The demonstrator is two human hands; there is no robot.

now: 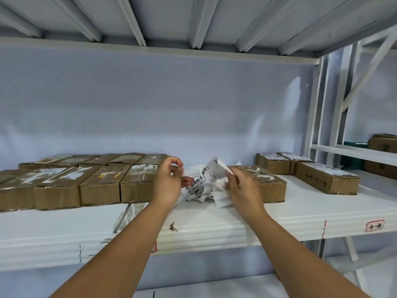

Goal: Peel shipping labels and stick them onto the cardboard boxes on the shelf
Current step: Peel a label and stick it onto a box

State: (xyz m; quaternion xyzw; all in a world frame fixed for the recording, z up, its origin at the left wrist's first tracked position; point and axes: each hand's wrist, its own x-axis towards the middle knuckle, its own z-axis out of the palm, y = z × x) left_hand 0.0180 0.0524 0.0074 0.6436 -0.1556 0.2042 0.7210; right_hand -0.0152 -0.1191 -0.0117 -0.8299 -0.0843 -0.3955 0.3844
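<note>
Peeling step in hand, nothing stuck down from this sheet yet. Your left hand (169, 183) and right hand (242, 186) both hover over the middle of the shelf (300, 211), with the label (212, 168) strung between them. Right grip: fingertips pinch the label's upper end, which curls up and back. Left grip: fingers curled, thumb at the barcode end; it looks like a pinch on that end. Which layer is sticker and which is backing, cannot tell.

Below your hands lies a heap of scrap paper (221, 200), probably spent backings. Bare boxes (101, 186) sit packed in two rows on the left, tops showing only torn white remnants. Nearest box (270, 186) is just behind your right hand, with handwriting on top and no clean label that can be made out. Labelled boxes (326, 179) stand further right, well apart from your hands.

Judged progress: a few boxes done and most still waiting.

Next move calls for pulling the two ends apart until the sticker comes fully free, and for keeping the sticky face from folding onto itself, since it already curls. Then drop the backing on the heap, pick an unlabelled box top, lay the label flat and press it down.
</note>
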